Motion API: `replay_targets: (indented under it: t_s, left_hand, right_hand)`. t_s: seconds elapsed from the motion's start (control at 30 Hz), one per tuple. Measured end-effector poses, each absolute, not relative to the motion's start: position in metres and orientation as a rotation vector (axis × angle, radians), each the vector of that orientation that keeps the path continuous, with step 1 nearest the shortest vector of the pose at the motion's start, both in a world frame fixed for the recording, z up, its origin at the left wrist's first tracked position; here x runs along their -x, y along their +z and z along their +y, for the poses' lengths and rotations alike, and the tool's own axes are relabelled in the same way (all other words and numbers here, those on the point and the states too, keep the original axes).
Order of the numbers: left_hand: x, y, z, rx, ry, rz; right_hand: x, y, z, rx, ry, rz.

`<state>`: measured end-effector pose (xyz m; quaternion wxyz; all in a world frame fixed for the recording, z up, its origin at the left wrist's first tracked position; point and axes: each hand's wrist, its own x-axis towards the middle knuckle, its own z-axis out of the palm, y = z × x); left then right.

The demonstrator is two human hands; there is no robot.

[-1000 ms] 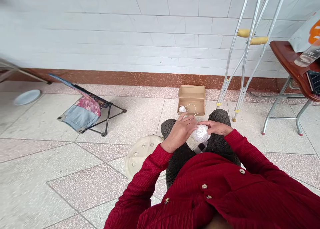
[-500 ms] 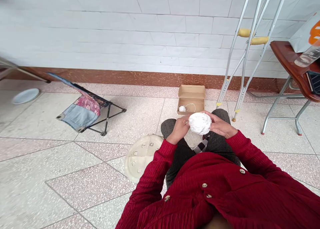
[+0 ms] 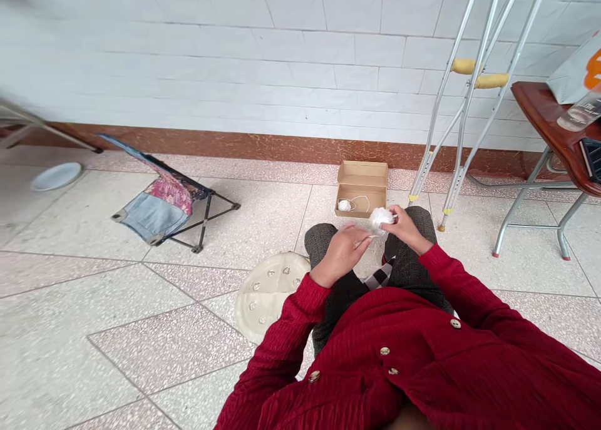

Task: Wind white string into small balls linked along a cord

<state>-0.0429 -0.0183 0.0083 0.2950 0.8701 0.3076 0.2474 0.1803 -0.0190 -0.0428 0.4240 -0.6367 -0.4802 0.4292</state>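
Between my knees, in the head view, my right hand [image 3: 404, 227] is closed around a white ball of yarn [image 3: 382, 217]. My left hand [image 3: 346, 251] is closed just left of and nearer to me than the ball, with fingers pinched on a short white strand of yarn. Motion smears its upper edge. Beyond my hands an open cardboard box [image 3: 363, 183] stands on the floor by the wall. Inside it, on the left, lies a smaller white ball of yarn [image 3: 344, 205] with a loose strand.
A pale round plastic stool [image 3: 263, 298] stands by my left knee. Farther left are a folding chair [image 3: 159, 208] and a white lid-like disc [image 3: 56, 176]. Crutches [image 3: 457, 129] lean on the wall at right, beside a brown table [image 3: 539, 114] with a bottle [image 3: 580, 114].
My left hand has come off the ball and moved nearer to me, with a strand in its fingers. The ball stays in my right hand, slightly farther away and turned.
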Motion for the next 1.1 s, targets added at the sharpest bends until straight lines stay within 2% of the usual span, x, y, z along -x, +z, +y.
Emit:
replay_targets:
  t_s: [0.2, 0.33, 0.5, 0.7, 0.87, 1.1]
  left_hand:
    - [0.05, 0.015, 0.005, -2.393, 0.807, 0.848]
    - [0.048, 0.0, 0.01, -2.065, 0.843, 0.869]
    - [0.04, -0.024, 0.002, -1.692, 0.75, 0.955]
    - [0.035, -0.024, -0.015, -1.742, 0.663, 0.948]
    - [0.037, -0.022, -0.019, -1.8, 0.572, 0.914]
    - [0.034, -0.037, -0.01, -1.776, 0.68, 0.853]
  right_hand:
    - [-0.159, -0.042, -0.054, 1.188, 1.824, -0.982]
    - [-0.163, -0.02, -0.062, 0.921, 2.011, -0.797]
    - [-0.17, 0.006, -0.056, 0.866, 1.914, -0.816]
    - [-0.176, 0.036, -0.04, 0.829, 1.734, -0.882]
    - [-0.185, 0.035, -0.029, 0.928, 1.585, -0.859]
    - [-0.187, 0.039, -0.02, 0.933, 1.516, -0.849]
